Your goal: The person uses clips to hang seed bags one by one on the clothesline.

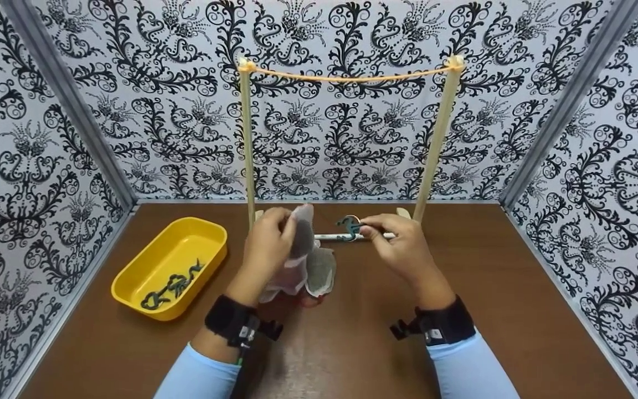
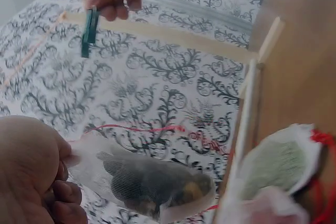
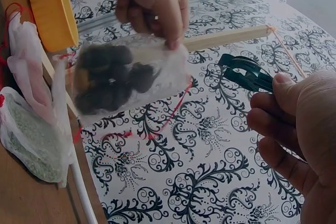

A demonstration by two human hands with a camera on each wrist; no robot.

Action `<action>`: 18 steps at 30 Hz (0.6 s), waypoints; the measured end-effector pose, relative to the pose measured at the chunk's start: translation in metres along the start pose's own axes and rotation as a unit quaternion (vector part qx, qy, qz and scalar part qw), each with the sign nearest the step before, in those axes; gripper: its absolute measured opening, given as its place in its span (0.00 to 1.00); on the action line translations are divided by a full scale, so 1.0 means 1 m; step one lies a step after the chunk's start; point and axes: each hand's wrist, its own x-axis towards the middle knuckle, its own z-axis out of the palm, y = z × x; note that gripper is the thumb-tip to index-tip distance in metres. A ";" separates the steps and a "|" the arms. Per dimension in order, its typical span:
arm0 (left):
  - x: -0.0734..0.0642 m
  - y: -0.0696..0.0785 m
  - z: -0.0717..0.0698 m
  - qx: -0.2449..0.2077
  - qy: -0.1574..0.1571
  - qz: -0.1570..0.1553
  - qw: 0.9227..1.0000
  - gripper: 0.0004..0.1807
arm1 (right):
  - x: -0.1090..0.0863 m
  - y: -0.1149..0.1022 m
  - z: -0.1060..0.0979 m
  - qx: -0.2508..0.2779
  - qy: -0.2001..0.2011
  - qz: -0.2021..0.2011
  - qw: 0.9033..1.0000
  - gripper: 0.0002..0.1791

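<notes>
My left hand [image 1: 268,239] pinches the top corner of a sheer white drawstring pouch [image 3: 113,77]. Dark rounded lumps and a bit of yellow show through its mesh, and a red cord hangs loose from it. Between thumb and forefinger, my right hand [image 1: 406,244] holds a dark green clothespin [image 3: 247,74], to the right of the pouch and apart from it. On the table below lie a second pouch with greenish contents [image 1: 322,271] and a pinkish pouch [image 3: 32,72], partly hidden by my left hand in the head view.
An orange string [image 1: 346,79] spans two upright wooden posts [image 1: 435,144] behind my hands. A white rod [image 1: 327,237] runs low between them. At left, a yellow tray [image 1: 130,277] holds several dark clothespins [image 1: 172,285]. Patterned walls enclose the brown table [image 1: 518,310].
</notes>
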 end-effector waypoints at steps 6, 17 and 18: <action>0.029 0.026 -0.025 0.021 0.017 0.008 1.000 0.14 | 0.013 -0.003 -0.002 0.010 0.010 -0.001 1.000 0.07; 0.101 0.075 -0.074 0.040 0.037 -0.044 0.998 0.18 | 0.119 -0.034 -0.019 -0.046 -0.060 0.013 0.997 0.10; 0.107 0.079 -0.077 0.040 0.041 -0.043 0.997 0.18 | 0.131 -0.038 -0.021 -0.049 -0.065 0.035 0.996 0.12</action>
